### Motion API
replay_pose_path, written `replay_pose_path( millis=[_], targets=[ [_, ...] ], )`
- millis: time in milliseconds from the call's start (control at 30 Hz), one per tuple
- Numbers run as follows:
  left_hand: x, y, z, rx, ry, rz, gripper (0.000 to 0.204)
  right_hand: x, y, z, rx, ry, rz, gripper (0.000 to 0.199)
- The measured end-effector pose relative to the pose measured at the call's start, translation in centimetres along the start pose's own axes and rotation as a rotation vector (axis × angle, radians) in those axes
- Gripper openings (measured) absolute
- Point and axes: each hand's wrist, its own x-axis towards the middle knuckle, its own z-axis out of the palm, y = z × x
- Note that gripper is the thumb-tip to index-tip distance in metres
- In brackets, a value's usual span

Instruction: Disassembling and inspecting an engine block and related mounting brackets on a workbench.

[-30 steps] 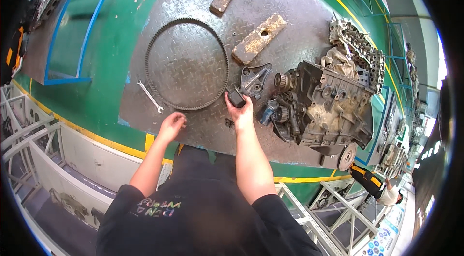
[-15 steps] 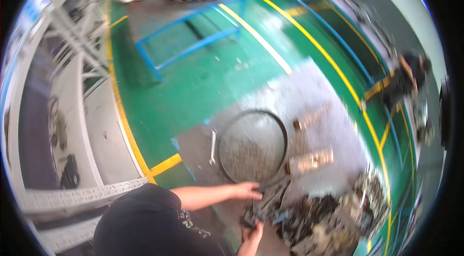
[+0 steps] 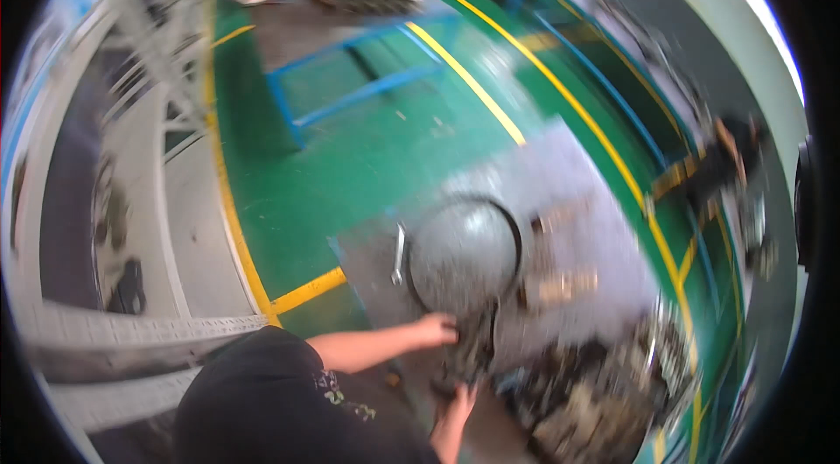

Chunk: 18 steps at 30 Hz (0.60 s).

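Observation:
Between my two hands is a dark, greasy, long part (image 3: 472,343), smeared by motion; its exact kind does not show. My left hand (image 3: 435,330) grips its left side, fingers closed against it and blurred. From below, my right hand (image 3: 458,401) is closed on its near end. The part's far tip reaches the near rim of a large thin dark ring (image 3: 520,247) lying flat on the grey-topped table (image 3: 604,241). Left of the ring lies a silver wrench (image 3: 399,254). A heap of dark, oily cloths or scraps (image 3: 586,411) sits right of my right hand.
Two brownish blocks (image 3: 560,287) lie right of the ring. A metal engine-like casting (image 3: 669,350) stands at the table's right end. Another blue-framed table (image 3: 367,96) is ahead. Pale metal framing (image 3: 166,175) rises at left. A person (image 3: 722,158) stands far right.
Both hands have drawn the dark part left, away from the heap, and turned it more upright in view. The whole view has shifted slightly.

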Motion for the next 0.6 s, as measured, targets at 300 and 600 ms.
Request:
replay_pose_path(
  millis=[300, 600],
  targets=[
    [-4.2, 4.2, 6.5, 0.365, 0.213, 0.401, 0.053, -4.0, 1.7, -3.9, -0.256, 0.5, -0.274, 0.071],
    [-7.6, 5.3, 13.5, 0.78, 0.126, 0.764, 0.019, -7.7, 2.4, -10.5, -0.166, 0.671, -0.282, 0.075]
  ],
)
